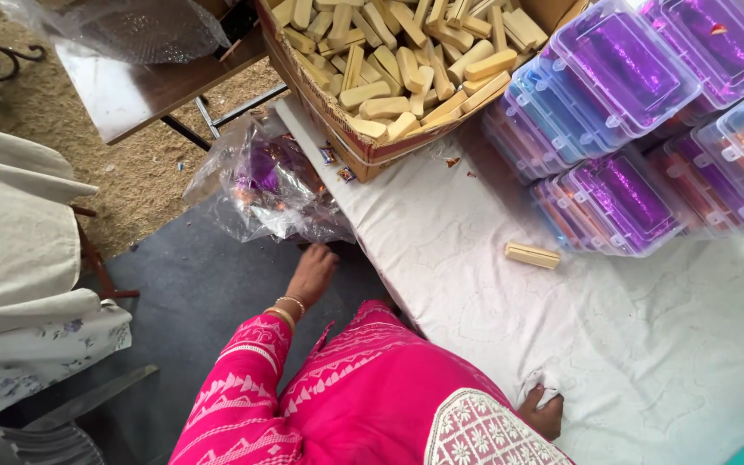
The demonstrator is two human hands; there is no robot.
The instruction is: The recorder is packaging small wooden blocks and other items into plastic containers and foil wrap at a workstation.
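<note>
White tablecloth (pixel 647 344), one loose bar (pixel 532 255)

A box of wooden blocks (pixel 406 69) sits on the far left corner of the counter (pixel 647 344), with stacked lidded containers (pixel 647 120) to its right and one loose block (pixel 532 255) in front of them. Left of the counter, a plastic bag (pixel 273 185) sits on the floor (pixel 191 293), with chairs (pixel 19 284) further left.

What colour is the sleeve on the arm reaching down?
Bright pink sleeve with white zigzag patterns, seen in the head view.
</note>
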